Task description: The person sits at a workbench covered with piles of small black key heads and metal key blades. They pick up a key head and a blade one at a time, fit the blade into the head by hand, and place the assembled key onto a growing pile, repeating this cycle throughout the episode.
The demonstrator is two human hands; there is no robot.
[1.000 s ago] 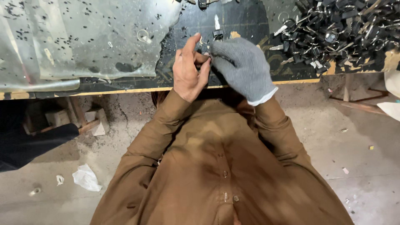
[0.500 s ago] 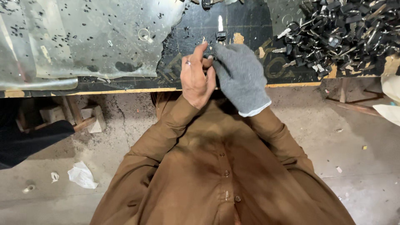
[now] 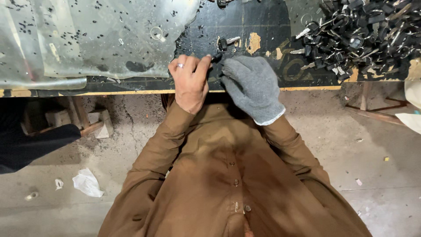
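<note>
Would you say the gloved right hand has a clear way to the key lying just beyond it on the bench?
Probably yes: the key lies in the open just past the right hand, nothing between them.

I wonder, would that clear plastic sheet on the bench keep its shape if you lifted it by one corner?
Probably not: the clear plastic sheet looks thin and wrinkled, so it would likely sag. It seems light, and the dark specks scattered on it would probably slide off.

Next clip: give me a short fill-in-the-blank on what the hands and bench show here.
1. The right hand wears a grey knitted ____.
2. The bare left hand has a ____ on one finger.
3. The pile of keys lies to the person's ____ on the dark bench.

Missing words: glove; ring; right
</note>
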